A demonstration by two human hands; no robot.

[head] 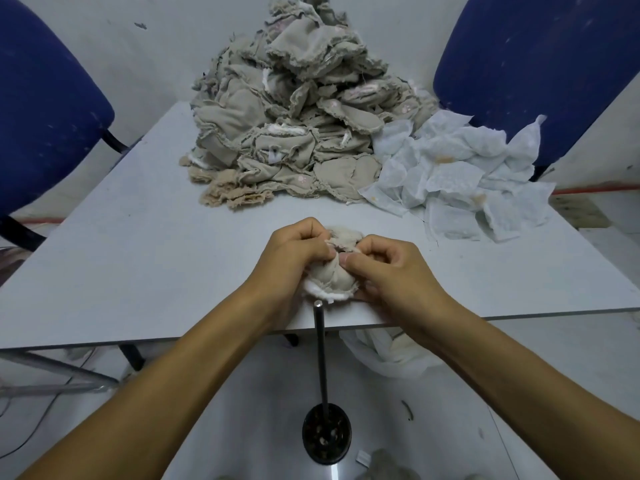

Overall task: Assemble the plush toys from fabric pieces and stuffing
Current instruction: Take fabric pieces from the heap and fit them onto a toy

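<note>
A small beige plush piece [332, 277] with a white fuzzy edge lies between both hands near the table's front edge. My left hand [294, 254] grips its left side with curled fingers. My right hand [384, 268] pinches its right side, thumb and fingers pressed into the fabric. The upper part of the piece is bunched between the fingertips. A thin black metal rod [320, 348] stands upright just below the piece, its tip at the table edge.
A tall heap of beige fabric pieces [287, 133] fills the back middle of the grey table [138, 254]. White pouches [457, 181] lie at the back right. Blue chairs [38, 109] stand on both sides. The rod's round base [325, 433] rests on the floor.
</note>
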